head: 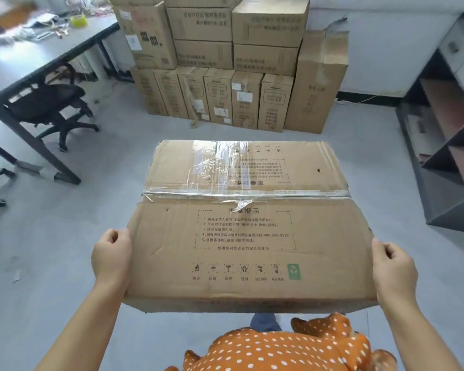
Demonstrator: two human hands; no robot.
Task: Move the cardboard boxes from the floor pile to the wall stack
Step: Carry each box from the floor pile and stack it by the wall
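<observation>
We carry the box at frame centre, left hand and right hand clamping opposite ends to keep it level. Fingers seemingly curl underneath, hidden. The wall stack waits at the top.

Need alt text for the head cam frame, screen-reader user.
A person carries a wide taped cardboard box, left hand and right hand gripping its two side edges, facing a wall stack of boxes across a grey floor. A desk with an office chair stands left, shelving right.

Single head-worn view, wide-angle, facing forward and down, hands close below
</observation>
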